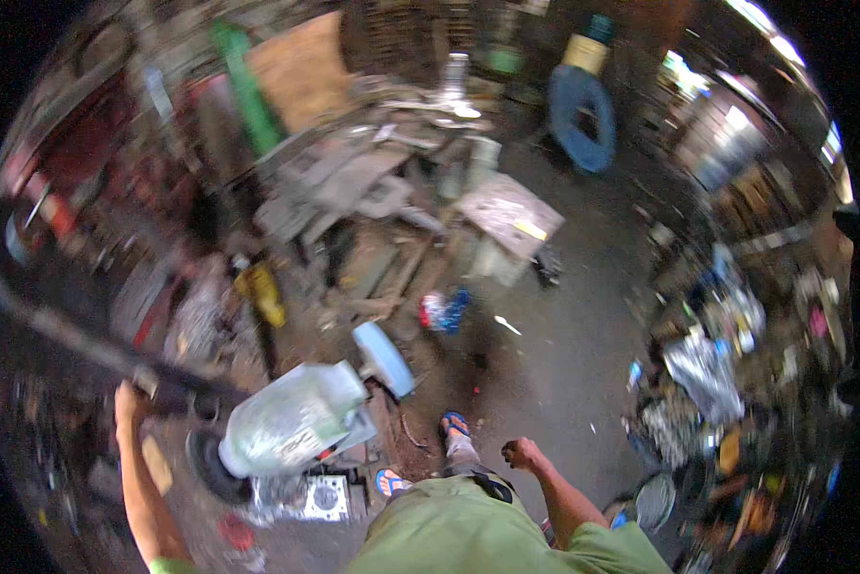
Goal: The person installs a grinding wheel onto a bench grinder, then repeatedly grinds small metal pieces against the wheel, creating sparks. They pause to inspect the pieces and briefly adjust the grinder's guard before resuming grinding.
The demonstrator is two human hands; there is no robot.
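My left hand is at a long dark curved metal bar, seeming to touch it; its fingers are blurred. Just right of the bar stands a pale grey-green motor, like a bench grinder. It has a light blue disc at its far end and a dark round wheel at its near end. My right hand hangs over the dark floor by my body, fingers curled in. Whether anything small is inside them cannot be made out.
Scrap boards and metal pieces lie heaped ahead, with a flat pale panel at their right edge. A blue ring-shaped coil stands farther back. Mixed clutter with a silvery plastic bag lines the right side. A yellow object is left of centre.
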